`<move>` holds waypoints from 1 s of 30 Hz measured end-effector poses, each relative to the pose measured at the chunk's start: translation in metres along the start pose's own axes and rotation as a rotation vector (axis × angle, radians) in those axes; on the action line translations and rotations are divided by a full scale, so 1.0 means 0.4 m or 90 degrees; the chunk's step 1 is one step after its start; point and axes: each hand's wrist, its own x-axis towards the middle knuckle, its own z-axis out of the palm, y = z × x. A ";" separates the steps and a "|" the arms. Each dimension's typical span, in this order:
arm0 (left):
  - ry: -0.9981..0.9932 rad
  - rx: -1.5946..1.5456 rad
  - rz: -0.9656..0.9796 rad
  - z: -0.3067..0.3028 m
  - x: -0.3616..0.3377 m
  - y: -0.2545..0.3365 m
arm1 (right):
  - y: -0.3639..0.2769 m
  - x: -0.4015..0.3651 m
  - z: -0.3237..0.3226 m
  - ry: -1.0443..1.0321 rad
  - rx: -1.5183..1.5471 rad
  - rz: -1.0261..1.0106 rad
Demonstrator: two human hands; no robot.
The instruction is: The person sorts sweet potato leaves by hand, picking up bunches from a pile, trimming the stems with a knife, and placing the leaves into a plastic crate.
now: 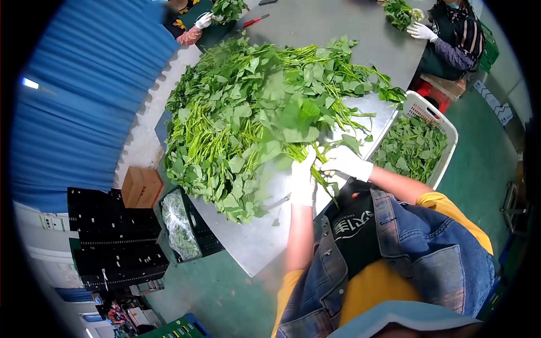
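My left hand (pixel 303 173), in a white glove, is closed around the stems of a bunch of leafy greens (pixel 300 151) at the table's near edge. Close beside it on the right, my white-gloved right hand (pixel 345 162) has its fingers closed on stems of the same bunch. Some stem ends hang below both hands, toward my dark apron. Beyond my hands a large heap of leafy greens (pixel 225 124) covers much of the metal table (pixel 248 242), its leaves broad and its stems pale green.
A white plastic basket (pixel 449 147) with loose greens stands against the table's right side. Two people with gloved hands (pixel 421 31) hold greens at the far side. Red-handled scissors or a knife (pixel 256 21) lies there. Black crates (pixel 112 231) and a cardboard box (pixel 141 187) are left.
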 end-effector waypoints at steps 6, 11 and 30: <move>0.042 0.011 0.053 -0.007 0.021 -0.036 | 0.060 0.013 -0.027 0.054 -0.063 -0.116; 0.058 0.010 0.093 0.027 0.039 -0.049 | 0.020 -0.018 -0.051 0.207 0.056 -0.085; 0.118 -0.011 0.038 -0.071 0.042 0.080 | 0.037 -0.044 -0.296 0.374 -0.207 0.018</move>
